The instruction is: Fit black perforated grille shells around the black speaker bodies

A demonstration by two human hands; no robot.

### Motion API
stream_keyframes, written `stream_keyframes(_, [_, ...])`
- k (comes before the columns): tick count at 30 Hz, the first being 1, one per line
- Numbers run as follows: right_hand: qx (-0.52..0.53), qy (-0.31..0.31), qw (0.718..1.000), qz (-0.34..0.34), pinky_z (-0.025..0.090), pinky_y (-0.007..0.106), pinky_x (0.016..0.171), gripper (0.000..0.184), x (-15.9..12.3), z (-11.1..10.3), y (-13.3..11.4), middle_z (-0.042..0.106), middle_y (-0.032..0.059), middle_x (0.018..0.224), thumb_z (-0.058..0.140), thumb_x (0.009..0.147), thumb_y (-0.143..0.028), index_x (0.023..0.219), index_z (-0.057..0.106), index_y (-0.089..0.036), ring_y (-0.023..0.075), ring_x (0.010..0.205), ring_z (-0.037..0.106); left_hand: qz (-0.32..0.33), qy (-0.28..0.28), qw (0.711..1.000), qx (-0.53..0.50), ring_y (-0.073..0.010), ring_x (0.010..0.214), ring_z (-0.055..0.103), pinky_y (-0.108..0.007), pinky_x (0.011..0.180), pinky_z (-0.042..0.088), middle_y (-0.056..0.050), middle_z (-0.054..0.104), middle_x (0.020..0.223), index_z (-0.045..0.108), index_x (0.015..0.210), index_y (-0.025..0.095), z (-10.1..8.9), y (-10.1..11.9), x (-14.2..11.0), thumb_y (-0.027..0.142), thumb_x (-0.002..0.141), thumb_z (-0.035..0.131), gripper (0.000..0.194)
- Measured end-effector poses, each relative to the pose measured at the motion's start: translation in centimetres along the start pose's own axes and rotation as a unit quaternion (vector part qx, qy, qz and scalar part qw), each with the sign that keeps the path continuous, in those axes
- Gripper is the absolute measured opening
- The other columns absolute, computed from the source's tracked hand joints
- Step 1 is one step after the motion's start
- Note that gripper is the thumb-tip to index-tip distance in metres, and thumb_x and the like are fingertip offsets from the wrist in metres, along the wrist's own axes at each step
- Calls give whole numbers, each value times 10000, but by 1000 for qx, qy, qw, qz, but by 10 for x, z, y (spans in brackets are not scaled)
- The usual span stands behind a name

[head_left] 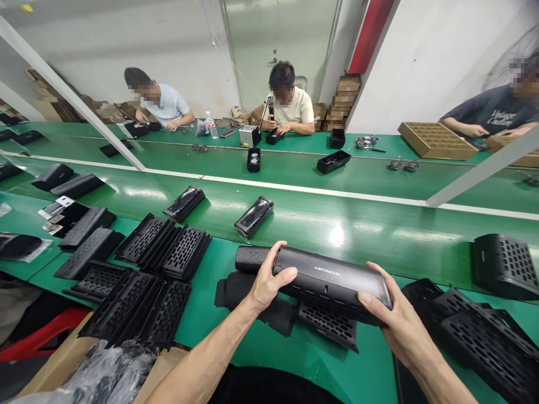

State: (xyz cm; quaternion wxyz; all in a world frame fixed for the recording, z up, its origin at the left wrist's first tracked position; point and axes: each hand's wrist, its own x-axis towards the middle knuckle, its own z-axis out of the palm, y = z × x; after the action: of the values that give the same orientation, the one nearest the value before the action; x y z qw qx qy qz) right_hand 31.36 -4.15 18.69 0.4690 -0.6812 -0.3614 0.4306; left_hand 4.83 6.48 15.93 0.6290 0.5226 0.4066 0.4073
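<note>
I hold a long black speaker housing (328, 278), marked MERKURY, level above the green table. My left hand (269, 280) grips its left end, thumb on top and fingers wrapped behind. My right hand (393, 317) grips its right end in the same way. Under the housing lie a black perforated grille (330, 328) and a dark cloth (240, 294). Another black housing (250, 258) lies just behind my left hand.
Stacks of black grilles (147, 269) fill the table on the left, with more grilles (484, 336) on the right. Two housings (254, 217) (184, 202) lie on the green conveyor belt (357, 224). Three people sit across the belt. A cardboard tray (435, 140) sits far right.
</note>
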Motion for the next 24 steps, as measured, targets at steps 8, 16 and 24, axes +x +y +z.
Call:
stream_keyframes(8, [-2,-36,998,42,500,525,1087,869,-3,-18,-8,468,63,1622,781,774,-687,1543,476,-422,406,1424,490,-8,-70,995,-64,-365,1353,536,-463,1177,397,-107,611,1439,476,1527,204,-5,-3,-3,501,777,837,884])
stream_keyframes(16, [107,-7,974,198,569,290,581,550,29,-15,0,761,40,949,845,741,-636,1149,708,-293,274,845,721,-150,-28,984,-96,-359,1364,551,-501,1173,408,-130,652,1410,535,1490,213,12,-26,6,535,802,821,811])
stream_keyframes(24, [148,-23,978,146,627,383,798,719,17,-30,9,763,73,1231,834,776,-590,1404,594,-335,339,1073,735,-112,-48,986,-114,-340,1300,586,-452,1147,418,-105,694,1324,519,1496,172,13,-21,9,443,740,855,871])
